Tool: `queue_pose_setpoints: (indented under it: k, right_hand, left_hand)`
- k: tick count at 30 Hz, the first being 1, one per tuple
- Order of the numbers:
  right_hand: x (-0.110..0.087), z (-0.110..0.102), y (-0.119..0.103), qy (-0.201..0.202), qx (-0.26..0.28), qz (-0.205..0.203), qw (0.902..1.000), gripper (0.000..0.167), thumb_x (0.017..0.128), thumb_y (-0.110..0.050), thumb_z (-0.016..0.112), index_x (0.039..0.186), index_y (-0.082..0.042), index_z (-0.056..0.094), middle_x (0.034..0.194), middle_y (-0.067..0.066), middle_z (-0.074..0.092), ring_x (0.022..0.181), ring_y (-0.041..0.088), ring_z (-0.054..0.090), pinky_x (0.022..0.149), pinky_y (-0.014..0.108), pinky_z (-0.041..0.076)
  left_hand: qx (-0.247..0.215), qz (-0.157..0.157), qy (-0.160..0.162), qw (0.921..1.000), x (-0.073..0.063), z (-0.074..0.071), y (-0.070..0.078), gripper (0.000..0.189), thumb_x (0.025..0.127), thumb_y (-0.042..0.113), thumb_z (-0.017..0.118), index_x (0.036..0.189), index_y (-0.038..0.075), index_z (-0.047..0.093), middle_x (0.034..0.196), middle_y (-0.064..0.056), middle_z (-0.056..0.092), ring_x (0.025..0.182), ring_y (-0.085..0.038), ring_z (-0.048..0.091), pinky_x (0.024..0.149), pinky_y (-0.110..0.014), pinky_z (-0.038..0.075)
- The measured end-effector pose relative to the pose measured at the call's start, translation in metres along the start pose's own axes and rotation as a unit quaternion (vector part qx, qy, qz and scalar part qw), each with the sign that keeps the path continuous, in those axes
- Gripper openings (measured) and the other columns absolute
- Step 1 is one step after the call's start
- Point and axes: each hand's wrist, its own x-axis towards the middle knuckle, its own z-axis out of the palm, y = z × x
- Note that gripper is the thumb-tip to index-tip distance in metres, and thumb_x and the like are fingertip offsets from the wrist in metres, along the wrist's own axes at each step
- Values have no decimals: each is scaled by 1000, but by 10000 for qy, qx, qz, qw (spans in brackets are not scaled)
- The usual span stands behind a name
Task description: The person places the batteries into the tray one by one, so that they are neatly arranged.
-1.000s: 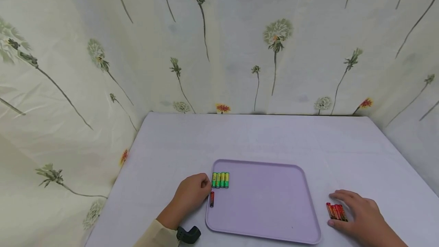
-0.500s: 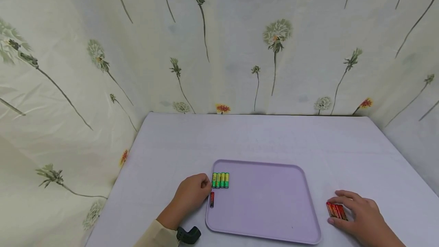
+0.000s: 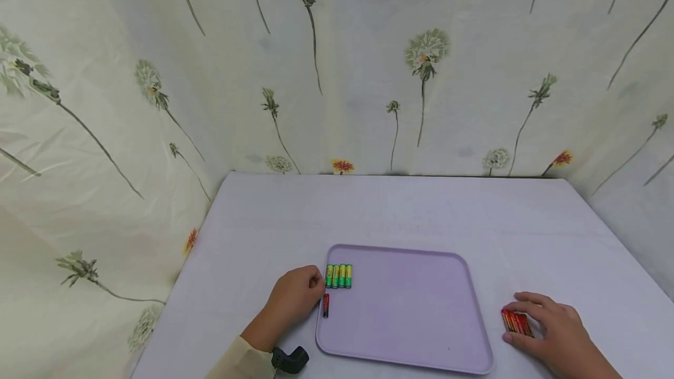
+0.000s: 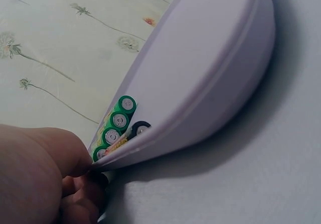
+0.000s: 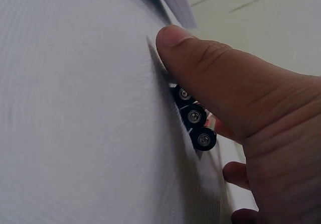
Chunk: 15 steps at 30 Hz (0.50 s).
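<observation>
My left hand (image 3: 296, 294) pinches the left rim of a lilac tray (image 3: 405, 309), thumb on top and the other fingers curled below in the left wrist view. Inside that rim lies a row of several green-and-yellow batteries (image 3: 339, 276), side by side. A single red-and-black battery (image 3: 326, 306) lies just in front of them. To the right of the tray, my right hand (image 3: 558, 332) holds a row of several red batteries (image 3: 517, 323) between thumb and index finger. In the right wrist view, black battery ends (image 5: 194, 116) show beside the thumb, which hides part of the row.
A white cloth covers the table (image 3: 400, 209). Behind it and at the sides hangs a curtain (image 3: 358, 75) printed with dandelions. A black band (image 3: 291, 360) sits at the left wrist, by the sleeve (image 3: 242, 361).
The right index finger has come down onto the far ends of the red batteries, and their row looks tighter and more even. The left hand and the tray have stayed put.
</observation>
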Motion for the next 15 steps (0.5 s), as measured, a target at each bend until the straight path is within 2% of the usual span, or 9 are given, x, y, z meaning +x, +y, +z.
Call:
queue_pose_setpoints:
  k: [4,7,8,10,13,15]
  right_hand:
    - [1,-1,-1,-19,58,24,10000,53,76,-50,90,115,-17,75,135,26,61,122,51,56,98,64,26]
    - [1,-1,0,125,92,-50,9999,50,75,-47,91,113,-19,75,134,24,62,121,47,56,97,63,26]
    - [1,0,0,241,117,-108,9996,48,75,-45,92,112,-20,75,133,23,63,122,42,55,97,62,26]
    - [0,2,1,482,203,-231,9984,44,73,-41,94,110,-24,75,132,20,64,124,22,54,96,60,26]
    - [2,4,1,883,245,-466,9947,44,70,-35,97,107,-27,75,128,16,66,117,-2,45,94,56,27]
    - [4,3,-1,955,241,-509,9938,46,69,-34,97,108,-24,75,127,16,66,119,-3,45,94,57,27]
  left_hand:
    - [22,21,7,10000,1,0,0,14,98,26,62,84,24,63,71,9,56,68,-9,52,61,-28,41]
    - [36,24,11,10000,2,1,-1,14,98,26,62,84,24,63,71,9,56,68,-10,51,61,-28,41]
    - [40,22,13,10000,2,1,-1,14,98,26,62,84,24,63,71,8,56,68,-10,51,61,-28,41]
    - [46,23,7,10000,1,1,-1,14,98,26,62,84,23,63,71,8,56,68,-10,52,61,-29,41]
    - [61,31,17,10000,0,1,0,14,97,26,62,84,23,62,71,8,56,68,-11,52,61,-29,41]
    - [62,41,33,10000,0,0,1,14,97,26,62,83,23,62,70,8,56,68,-10,51,61,-29,40]
